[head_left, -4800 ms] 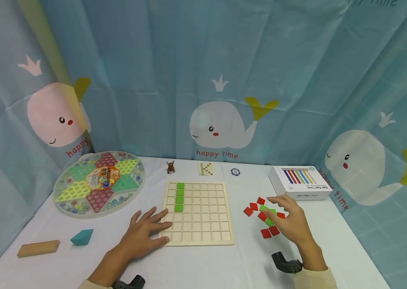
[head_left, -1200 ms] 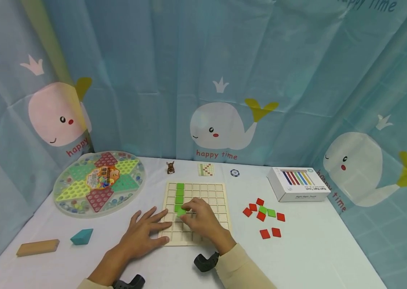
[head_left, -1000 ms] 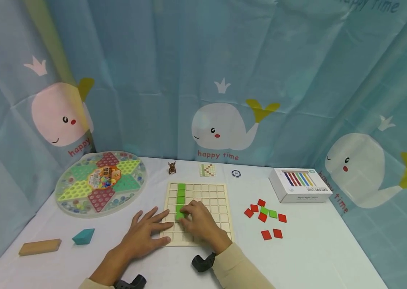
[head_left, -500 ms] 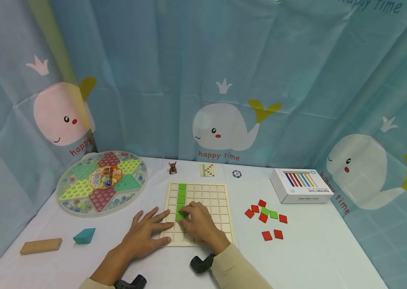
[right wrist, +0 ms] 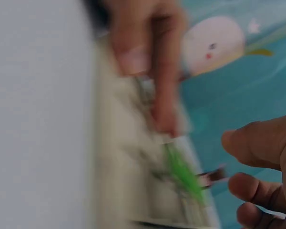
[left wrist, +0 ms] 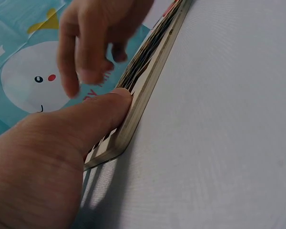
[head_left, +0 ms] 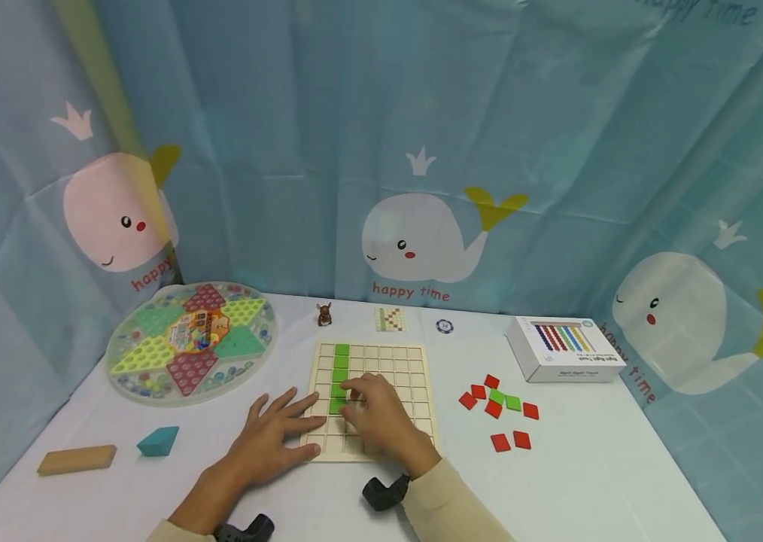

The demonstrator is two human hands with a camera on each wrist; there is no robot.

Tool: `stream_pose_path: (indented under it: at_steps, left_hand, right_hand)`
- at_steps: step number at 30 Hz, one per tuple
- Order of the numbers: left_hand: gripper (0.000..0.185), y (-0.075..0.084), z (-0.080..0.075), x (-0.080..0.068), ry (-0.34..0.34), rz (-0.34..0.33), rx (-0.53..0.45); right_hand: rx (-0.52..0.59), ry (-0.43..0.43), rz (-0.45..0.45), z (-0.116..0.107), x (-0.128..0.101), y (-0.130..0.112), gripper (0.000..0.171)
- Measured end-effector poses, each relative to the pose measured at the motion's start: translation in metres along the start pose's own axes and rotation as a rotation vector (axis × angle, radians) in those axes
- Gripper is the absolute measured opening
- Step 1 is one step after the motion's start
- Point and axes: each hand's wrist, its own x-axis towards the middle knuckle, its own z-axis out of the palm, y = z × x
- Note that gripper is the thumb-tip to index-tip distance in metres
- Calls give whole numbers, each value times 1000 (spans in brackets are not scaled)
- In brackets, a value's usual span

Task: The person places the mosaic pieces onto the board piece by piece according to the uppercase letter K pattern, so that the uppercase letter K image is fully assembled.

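Note:
A wooden grid board (head_left: 381, 376) lies in the middle of the white table. A column of several green tiles (head_left: 341, 369) fills its second row of cells from the left. My left hand (head_left: 283, 429) lies flat with straight fingers on the board's near-left corner. In the left wrist view its thumb (left wrist: 105, 107) presses against the board's edge (left wrist: 148, 86). My right hand (head_left: 363, 400) hovers over the board with loosely bent fingers, just right of the lowest green tile (head_left: 337, 407), holding nothing. The right wrist view is blurred; green tiles (right wrist: 181, 174) show.
Loose red tiles (head_left: 500, 442) and two green tiles (head_left: 505, 400) lie right of the board, near a white box (head_left: 564, 348). A round checkers set (head_left: 190, 342) sits back left. A teal wedge (head_left: 158, 441) and a wooden block (head_left: 77, 459) lie front left.
My right hand carried a green tile from the pile to the board and set it at the column's lower end, then eased back slightly. The left hand stayed put.

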Motion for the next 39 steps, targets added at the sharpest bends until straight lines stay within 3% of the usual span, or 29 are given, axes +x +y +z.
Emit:
stream_pose_path:
  at_steps: [4,8,16,21,28,35,39]
  left_hand:
    - [47,1,-1,2,-6,-9,0]
    - [47,1,0,2,-14,-21,-6]
    - [48,2,1,1,1,-14,-23]
    - [47,2,2,0,3,-14,-22]
    - [48,1,2,1,-17,-24,-17]
    - [47,0,2,1,-7,-16,-20]
    - [47,-1,2,1,9,-15,-21]
  right_hand:
    - [52,97,-64,-33,-3,-9,31]
    - [32,207,-132,-68,-12,-11,33]
    - [-31,339,-133,-124,-42,8,38]
    - [-70,382,-57,-149,-61,30,42]
    - [-84,372,115,-170,-88,62,42]
    - [-99,357,243,-175,-107,104,41]
    - [-78,292,362,-171,-113,125,42]
